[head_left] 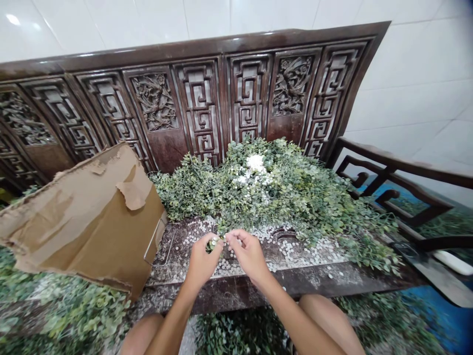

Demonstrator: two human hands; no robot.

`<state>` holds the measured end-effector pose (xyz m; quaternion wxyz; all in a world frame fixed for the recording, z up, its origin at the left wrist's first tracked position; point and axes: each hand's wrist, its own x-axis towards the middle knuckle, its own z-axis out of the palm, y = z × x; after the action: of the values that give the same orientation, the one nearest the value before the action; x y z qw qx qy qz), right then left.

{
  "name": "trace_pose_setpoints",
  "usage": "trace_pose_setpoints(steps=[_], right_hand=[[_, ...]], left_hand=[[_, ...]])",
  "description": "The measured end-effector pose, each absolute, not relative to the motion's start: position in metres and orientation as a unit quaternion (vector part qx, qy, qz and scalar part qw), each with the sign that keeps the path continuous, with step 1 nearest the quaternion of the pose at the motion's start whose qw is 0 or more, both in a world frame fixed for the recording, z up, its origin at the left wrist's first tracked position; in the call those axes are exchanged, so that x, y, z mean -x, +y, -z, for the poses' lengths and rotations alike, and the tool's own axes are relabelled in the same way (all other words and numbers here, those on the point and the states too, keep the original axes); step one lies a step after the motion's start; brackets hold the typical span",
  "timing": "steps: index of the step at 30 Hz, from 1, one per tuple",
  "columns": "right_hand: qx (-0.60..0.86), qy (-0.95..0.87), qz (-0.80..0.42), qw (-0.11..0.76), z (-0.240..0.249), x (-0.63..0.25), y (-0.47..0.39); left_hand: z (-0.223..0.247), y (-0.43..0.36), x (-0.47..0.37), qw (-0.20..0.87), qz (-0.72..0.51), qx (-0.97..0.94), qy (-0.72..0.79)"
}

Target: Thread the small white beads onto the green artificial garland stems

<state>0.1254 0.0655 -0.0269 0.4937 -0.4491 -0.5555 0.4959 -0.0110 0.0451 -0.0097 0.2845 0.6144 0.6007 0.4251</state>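
Note:
Over the front of a dark wooden bench seat (236, 291), my two hands meet almost fingertip to fingertip. My left hand (204, 259) is closed around a small green sprig (212, 243) with white bits on it. The fingers of my right hand (247, 252) are pinched together beside the sprig; whatever lies between them is too small to make out. Many small white discs (291, 250) are scattered on the seat around my hands. Behind them lies a large heap of green artificial foliage (295, 192), with a pile of white discs (255, 163) on top.
A torn cardboard box (107, 231) stands at the left, with a bent metal wire (150, 244) at its right edge. The carved backrest (199, 108) runs behind, and an armrest (406, 162) stands at the right. More foliage (81, 308) lies at the lower left and below the bench.

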Motion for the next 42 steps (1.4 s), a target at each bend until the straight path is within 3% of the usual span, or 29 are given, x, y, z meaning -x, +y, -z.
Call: trace_pose_setpoints(steps=[42], right_hand=[[0.431, -0.585, -0.474, 0.498, 0.0251, -0.1275, 0.0644]], left_hand=[[0.0105, 0.0454, 0.0131, 0.297, -0.43, -0.6, 0.606]])
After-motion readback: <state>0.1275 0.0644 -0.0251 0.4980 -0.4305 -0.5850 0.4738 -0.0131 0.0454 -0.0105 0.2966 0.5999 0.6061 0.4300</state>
